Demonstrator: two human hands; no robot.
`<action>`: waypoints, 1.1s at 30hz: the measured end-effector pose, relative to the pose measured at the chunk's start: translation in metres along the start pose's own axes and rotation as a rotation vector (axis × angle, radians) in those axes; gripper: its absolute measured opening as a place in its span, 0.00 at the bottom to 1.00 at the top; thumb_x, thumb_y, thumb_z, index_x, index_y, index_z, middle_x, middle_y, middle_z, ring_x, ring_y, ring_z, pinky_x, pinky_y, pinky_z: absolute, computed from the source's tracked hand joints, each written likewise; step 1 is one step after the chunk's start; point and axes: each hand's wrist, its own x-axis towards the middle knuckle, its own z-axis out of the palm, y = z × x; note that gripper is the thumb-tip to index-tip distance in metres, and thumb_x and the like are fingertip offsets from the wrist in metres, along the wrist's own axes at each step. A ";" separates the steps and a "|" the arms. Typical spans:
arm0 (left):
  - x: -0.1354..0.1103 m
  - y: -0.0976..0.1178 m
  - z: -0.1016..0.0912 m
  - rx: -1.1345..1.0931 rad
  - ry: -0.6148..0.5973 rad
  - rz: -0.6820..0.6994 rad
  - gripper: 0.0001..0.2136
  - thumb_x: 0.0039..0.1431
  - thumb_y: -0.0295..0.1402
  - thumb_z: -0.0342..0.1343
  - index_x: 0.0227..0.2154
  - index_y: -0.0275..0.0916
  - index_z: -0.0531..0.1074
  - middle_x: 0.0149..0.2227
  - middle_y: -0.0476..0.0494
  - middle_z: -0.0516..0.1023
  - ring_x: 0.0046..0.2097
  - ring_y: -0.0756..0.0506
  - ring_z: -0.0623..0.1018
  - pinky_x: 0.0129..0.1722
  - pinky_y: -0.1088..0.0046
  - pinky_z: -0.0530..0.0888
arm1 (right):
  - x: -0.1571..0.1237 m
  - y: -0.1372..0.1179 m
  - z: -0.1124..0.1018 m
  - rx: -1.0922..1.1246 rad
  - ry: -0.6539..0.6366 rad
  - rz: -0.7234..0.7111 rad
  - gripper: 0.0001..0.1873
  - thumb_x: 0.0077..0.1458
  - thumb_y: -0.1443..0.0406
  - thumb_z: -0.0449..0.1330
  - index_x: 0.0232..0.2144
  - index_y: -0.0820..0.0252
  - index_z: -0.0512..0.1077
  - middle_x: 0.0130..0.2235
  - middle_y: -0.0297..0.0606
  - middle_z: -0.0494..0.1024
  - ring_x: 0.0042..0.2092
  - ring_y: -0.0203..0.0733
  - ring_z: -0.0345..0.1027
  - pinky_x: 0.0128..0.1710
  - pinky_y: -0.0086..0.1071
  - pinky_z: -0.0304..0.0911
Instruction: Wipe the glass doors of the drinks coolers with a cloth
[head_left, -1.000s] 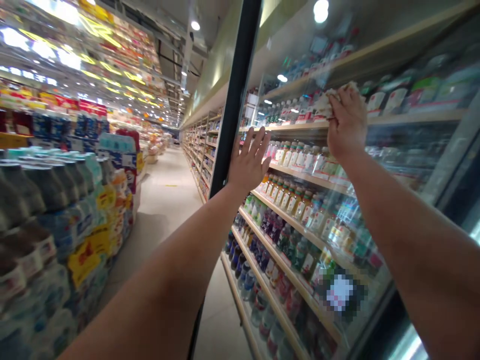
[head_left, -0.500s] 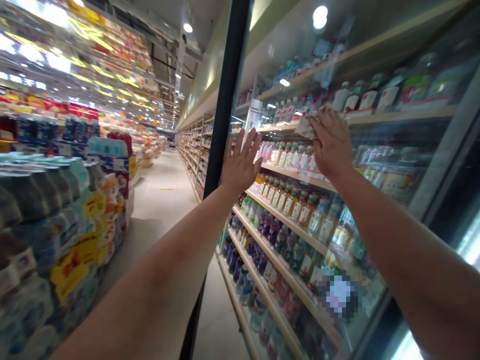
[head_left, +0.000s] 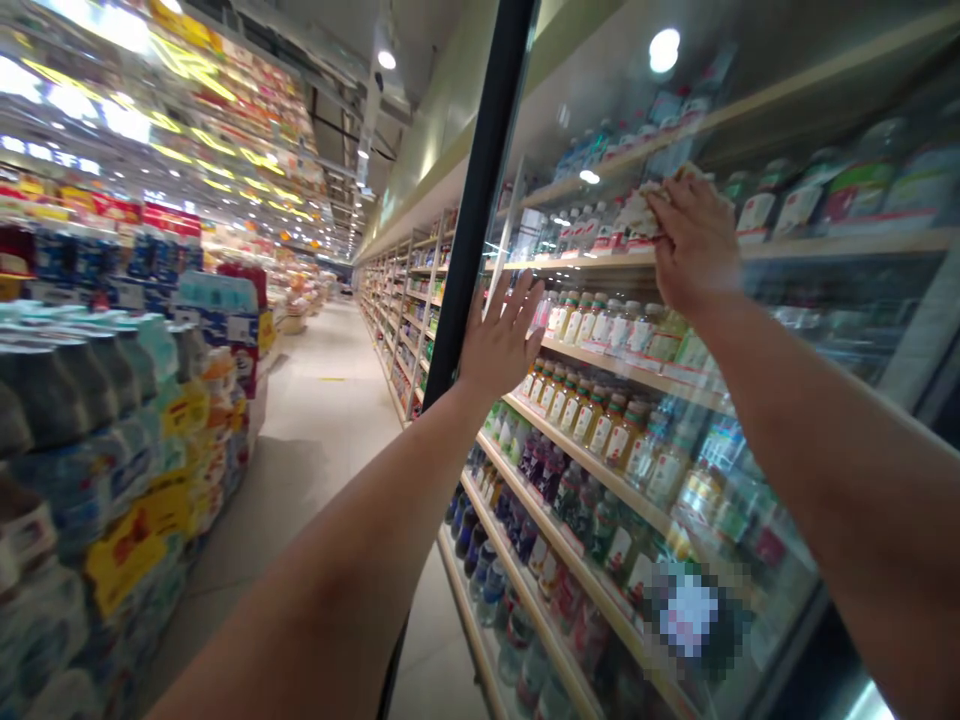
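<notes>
A tall glass door [head_left: 810, 300] with a dark frame [head_left: 480, 190] stands swung out in front of me. My left hand [head_left: 499, 340] lies flat against the glass beside that frame, fingers spread. Higher up and further right, my right hand [head_left: 697, 240] presses a crumpled pale cloth [head_left: 643, 212] to the pane, its fingers bent over it. Part of the cloth is hidden under the fingers. Through the glass show rows of bottled drinks [head_left: 592, 415].
Wooden shelves [head_left: 570, 540] full of bottles run behind the door. On the left are stacked packs of large bottles [head_left: 82, 380] with yellow signs [head_left: 139, 550]. A pale floor aisle [head_left: 322, 400] leads away between them and further shelves [head_left: 409, 310].
My right hand has moved up and to the right with the cloth. The door's frame and my left hand appear further right, the left hand still flat on the glass.
</notes>
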 end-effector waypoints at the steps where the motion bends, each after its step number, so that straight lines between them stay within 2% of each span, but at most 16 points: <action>1: 0.000 0.000 0.001 -0.004 0.006 0.005 0.28 0.73 0.42 0.37 0.72 0.38 0.51 0.73 0.41 0.49 0.75 0.37 0.46 0.73 0.49 0.44 | 0.006 -0.001 0.002 -0.007 0.006 0.022 0.27 0.68 0.61 0.43 0.67 0.49 0.60 0.70 0.31 0.59 0.72 0.51 0.45 0.71 0.55 0.45; 4: -0.001 -0.001 0.002 -0.018 0.019 0.014 0.28 0.73 0.43 0.37 0.72 0.38 0.51 0.73 0.41 0.50 0.74 0.37 0.47 0.73 0.49 0.44 | 0.014 -0.007 0.008 -0.020 0.036 0.087 0.27 0.68 0.60 0.43 0.66 0.50 0.60 0.70 0.31 0.59 0.72 0.53 0.44 0.71 0.57 0.43; 6: 0.000 -0.001 0.002 -0.026 0.023 0.013 0.28 0.74 0.42 0.38 0.71 0.39 0.51 0.73 0.41 0.50 0.74 0.37 0.47 0.73 0.49 0.43 | 0.010 -0.014 0.010 -0.009 0.032 0.092 0.27 0.69 0.60 0.42 0.67 0.50 0.60 0.71 0.32 0.58 0.72 0.53 0.44 0.71 0.57 0.43; 9: 0.000 -0.001 0.000 -0.045 0.023 0.015 0.27 0.74 0.42 0.38 0.71 0.39 0.52 0.73 0.42 0.50 0.75 0.37 0.46 0.73 0.49 0.43 | -0.009 -0.028 0.010 0.024 -0.027 0.024 0.27 0.69 0.61 0.41 0.68 0.48 0.58 0.71 0.31 0.57 0.73 0.52 0.42 0.71 0.58 0.43; 13: 0.000 0.002 -0.005 -0.070 0.028 0.015 0.27 0.73 0.41 0.39 0.71 0.39 0.51 0.73 0.42 0.50 0.75 0.38 0.46 0.73 0.49 0.43 | -0.039 -0.047 0.005 0.050 -0.091 -0.056 0.28 0.68 0.62 0.43 0.67 0.52 0.59 0.71 0.33 0.57 0.73 0.51 0.42 0.72 0.55 0.44; 16: 0.000 0.004 -0.009 -0.076 0.030 0.008 0.27 0.73 0.41 0.39 0.71 0.39 0.51 0.73 0.42 0.50 0.75 0.38 0.46 0.74 0.50 0.43 | -0.046 -0.051 0.000 0.052 -0.096 -0.089 0.27 0.67 0.64 0.45 0.66 0.52 0.62 0.70 0.33 0.60 0.73 0.48 0.44 0.73 0.53 0.44; 20: 0.000 0.006 -0.016 -0.057 0.018 0.006 0.27 0.73 0.41 0.39 0.71 0.39 0.51 0.73 0.43 0.50 0.75 0.38 0.46 0.74 0.50 0.42 | -0.028 -0.044 -0.007 0.044 -0.108 -0.106 0.28 0.66 0.62 0.46 0.66 0.54 0.62 0.70 0.34 0.59 0.73 0.50 0.44 0.72 0.56 0.45; 23: -0.001 0.007 -0.019 -0.038 0.014 0.005 0.27 0.73 0.41 0.39 0.71 0.39 0.51 0.74 0.43 0.49 0.75 0.38 0.46 0.74 0.50 0.43 | -0.004 -0.035 -0.008 0.040 -0.086 -0.049 0.27 0.67 0.59 0.42 0.66 0.47 0.60 0.71 0.28 0.57 0.73 0.48 0.43 0.72 0.56 0.44; 27: -0.002 0.009 -0.023 -0.017 0.017 0.002 0.27 0.74 0.40 0.39 0.71 0.39 0.52 0.73 0.42 0.50 0.75 0.38 0.46 0.73 0.49 0.43 | 0.022 -0.029 -0.002 0.027 -0.041 0.034 0.28 0.68 0.56 0.39 0.67 0.45 0.57 0.72 0.22 0.52 0.74 0.48 0.39 0.73 0.56 0.41; 30: -0.002 0.010 -0.026 -0.020 0.005 0.001 0.27 0.74 0.40 0.39 0.71 0.39 0.52 0.73 0.43 0.50 0.74 0.38 0.47 0.73 0.50 0.43 | 0.024 -0.035 0.003 0.033 -0.010 0.071 0.28 0.68 0.56 0.38 0.67 0.41 0.57 0.72 0.19 0.51 0.74 0.47 0.39 0.73 0.54 0.39; 33: -0.001 0.010 -0.028 -0.023 -0.013 -0.006 0.27 0.74 0.41 0.37 0.71 0.39 0.51 0.73 0.43 0.50 0.74 0.38 0.47 0.73 0.50 0.43 | 0.005 -0.047 0.003 0.061 -0.034 0.008 0.28 0.68 0.59 0.40 0.67 0.49 0.59 0.72 0.28 0.53 0.74 0.50 0.41 0.72 0.58 0.41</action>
